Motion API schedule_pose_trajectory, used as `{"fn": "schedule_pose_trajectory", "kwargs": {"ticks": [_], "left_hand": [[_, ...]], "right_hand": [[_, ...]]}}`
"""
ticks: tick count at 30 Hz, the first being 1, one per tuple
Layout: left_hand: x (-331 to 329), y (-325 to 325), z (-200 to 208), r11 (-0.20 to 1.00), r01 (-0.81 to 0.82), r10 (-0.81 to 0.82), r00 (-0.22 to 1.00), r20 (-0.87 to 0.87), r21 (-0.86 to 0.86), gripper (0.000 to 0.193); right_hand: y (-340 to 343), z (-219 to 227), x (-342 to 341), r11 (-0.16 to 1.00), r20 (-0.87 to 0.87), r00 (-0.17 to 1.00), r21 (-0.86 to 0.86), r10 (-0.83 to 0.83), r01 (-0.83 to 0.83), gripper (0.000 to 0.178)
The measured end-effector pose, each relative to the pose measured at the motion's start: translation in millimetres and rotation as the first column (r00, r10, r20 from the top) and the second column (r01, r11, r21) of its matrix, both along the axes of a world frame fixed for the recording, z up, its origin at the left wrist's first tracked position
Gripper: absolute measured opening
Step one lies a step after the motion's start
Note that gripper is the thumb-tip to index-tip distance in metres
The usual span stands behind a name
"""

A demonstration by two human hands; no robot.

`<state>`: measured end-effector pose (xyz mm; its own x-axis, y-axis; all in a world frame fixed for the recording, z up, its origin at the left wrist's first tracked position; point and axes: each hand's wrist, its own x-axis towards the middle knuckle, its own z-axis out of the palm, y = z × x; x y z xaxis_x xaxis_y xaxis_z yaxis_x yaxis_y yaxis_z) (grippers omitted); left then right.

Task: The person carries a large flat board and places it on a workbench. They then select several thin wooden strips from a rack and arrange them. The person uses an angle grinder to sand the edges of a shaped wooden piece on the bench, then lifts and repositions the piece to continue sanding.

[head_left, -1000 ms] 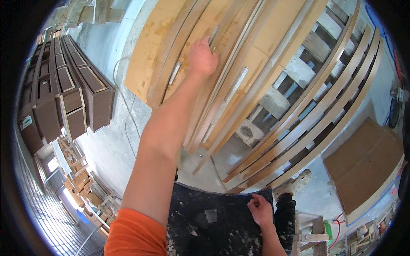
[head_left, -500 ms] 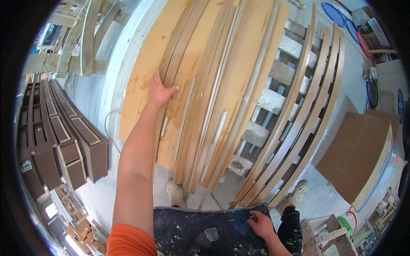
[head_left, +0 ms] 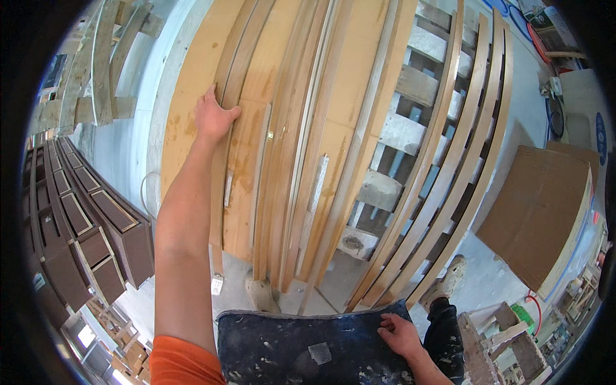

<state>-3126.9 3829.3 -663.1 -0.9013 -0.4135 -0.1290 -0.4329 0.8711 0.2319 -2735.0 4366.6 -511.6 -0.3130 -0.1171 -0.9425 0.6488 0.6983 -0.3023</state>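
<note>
My left hand [head_left: 215, 117] reaches forward over a long wooden strip [head_left: 219, 167], its fingers along the left edge and the thumb at the right edge. This strip lies lengthwise on cardboard-coloured sheets [head_left: 183, 96] with darker stains. Several more long wooden strips [head_left: 279, 192] run side by side to the right of it. A small white label [head_left: 218, 282] shows by the near end of the strip. My right hand [head_left: 399, 333] rests on the dark, paint-spotted apron [head_left: 282, 346], fingers loosely curled and apart, with nothing seen in them.
A slatted pallet [head_left: 378, 189] lies under the sheets, with several separate strips [head_left: 443, 160] across its right side. Dark brown panels [head_left: 106, 237] stand at the left. To the right is a large cardboard box [head_left: 532, 218]; a wooden crate [head_left: 494, 340] stands at the lower right.
My left hand has slid a little forward and left along the strip. The view has shifted slightly, and the white label has come out from behind the forearm. My right hand stays on the apron.
</note>
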Motion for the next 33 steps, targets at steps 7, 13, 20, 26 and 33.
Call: {"fn": "schedule_pose_trajectory", "kwargs": {"ticks": [7,13,20,26,33], "left_hand": [[6,-1,4,0.999,0.026,-0.025,0.999,-0.039,0.03,0.095],[6,19,0,0.999,0.045,-0.043,0.997,-0.056,0.03,0.095],[14,27,-5,0.995,0.091,-0.088,0.992,-0.092,0.03,0.096],[25,42,-1,0.99,0.132,-0.125,0.986,-0.113,0.057,0.09],[35,43,-8,0.976,0.206,-0.194,0.97,-0.148,0.067,0.091]], "right_hand": [[6,1,-4,1.0,0.059,0.998,0.0,0.018,-0.018,0.047],[10,4,-10,0.997,0.087,0.994,0.037,0.06,-0.064,0.048],[14,-1,-1,0.999,0.092,0.995,0.026,0.04,-0.043,0.049],[10,-4,5,0.999,0.104,0.994,0.029,0.038,-0.041,0.051],[9,-10,10,1.0,0.099,0.995,0.017,-0.017,0.015,0.05]]}}
